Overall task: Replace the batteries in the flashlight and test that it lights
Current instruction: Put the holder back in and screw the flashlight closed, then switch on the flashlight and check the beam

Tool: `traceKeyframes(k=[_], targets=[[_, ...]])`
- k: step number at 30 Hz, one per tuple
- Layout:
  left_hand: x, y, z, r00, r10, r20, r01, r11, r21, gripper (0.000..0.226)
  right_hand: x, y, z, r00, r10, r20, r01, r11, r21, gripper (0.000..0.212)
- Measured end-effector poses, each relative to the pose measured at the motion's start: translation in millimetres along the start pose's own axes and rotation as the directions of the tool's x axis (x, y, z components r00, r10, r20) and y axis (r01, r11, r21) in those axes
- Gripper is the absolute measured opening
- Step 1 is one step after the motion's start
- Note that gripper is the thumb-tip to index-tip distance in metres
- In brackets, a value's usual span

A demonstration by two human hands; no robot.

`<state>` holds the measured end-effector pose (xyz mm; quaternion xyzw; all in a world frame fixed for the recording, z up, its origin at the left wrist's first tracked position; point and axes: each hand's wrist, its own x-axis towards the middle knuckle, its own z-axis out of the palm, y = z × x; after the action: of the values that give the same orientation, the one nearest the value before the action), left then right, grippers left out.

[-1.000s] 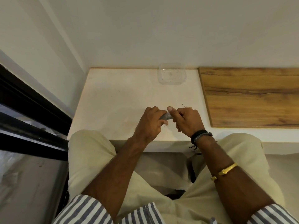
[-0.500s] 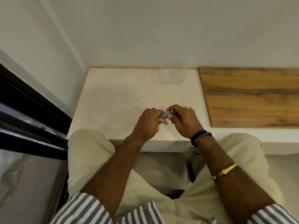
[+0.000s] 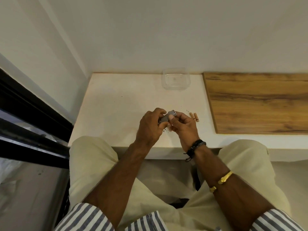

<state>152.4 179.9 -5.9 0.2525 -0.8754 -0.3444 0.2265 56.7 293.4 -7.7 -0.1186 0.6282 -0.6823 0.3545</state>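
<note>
Left hand (image 3: pixel 150 125) and right hand (image 3: pixel 182 125) both clamp the grey flashlight (image 3: pixel 165 117).

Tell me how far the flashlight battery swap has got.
Done, apparently: two batteries lie loose on the white counter, right of the hands; whether they are old or new cannot be told. In hand: the left hand and right hand both grip the small grey flashlight above the counter. Left: nothing shows batteries seated or the body closed, and no light is visible, so the test remains.
</note>
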Motion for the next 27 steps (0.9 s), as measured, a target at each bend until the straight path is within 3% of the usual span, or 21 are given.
traceKeyframes(k=[4,7,8,10,13,16,19,27], targets=[[0.0,6.7,0.1,1.000,-0.027,0.013,0.029,0.978,-0.206,0.033,0.7,-2.6,7.1,0.991,0.124,0.049,-0.134,0.914,0.383,0.026],[0.1,12.7,2.9,0.972,-0.235,0.004,0.219,0.898,-0.382,0.023,6.0,-9.1,4.6,0.975,0.214,0.057,-0.202,0.750,0.630,0.025],[1.4,13.8,2.1,0.941,-0.334,0.047,0.311,0.807,-0.502,0.027,8.0,-11.5,3.4,0.970,0.237,0.055,-0.207,0.687,0.697,0.024],[5.9,13.2,-1.8,0.857,-0.474,0.203,0.455,0.511,-0.730,0.047,10.5,-15.5,1.4,0.967,0.251,0.050,-0.195,0.595,0.779,0.024],[6.8,6.7,-10.1,0.772,-0.509,0.380,0.491,0.098,-0.866,0.073,11.2,-19.7,-0.6,0.975,0.211,0.066,-0.166,0.504,0.848,0.028],[2.1,7.7,-6.2,0.755,-0.473,0.454,0.460,-0.112,-0.881,0.087,9.3,-20.5,-11.6,0.984,0.166,0.060,-0.131,0.455,0.881,0.020],[3.3,10.9,-8.1,0.760,-0.441,0.477,0.445,-0.182,-0.877,0.096,8.8,-26.5,-9.3,0.988,0.136,0.067,-0.119,0.422,0.899,0.018],[6.4,12.8,-8.1,0.762,-0.407,0.503,0.462,-0.204,-0.863,0.105,6.8,-31.8,-2.3,0.990,0.098,0.100,-0.132,0.421,0.897,0.017]])
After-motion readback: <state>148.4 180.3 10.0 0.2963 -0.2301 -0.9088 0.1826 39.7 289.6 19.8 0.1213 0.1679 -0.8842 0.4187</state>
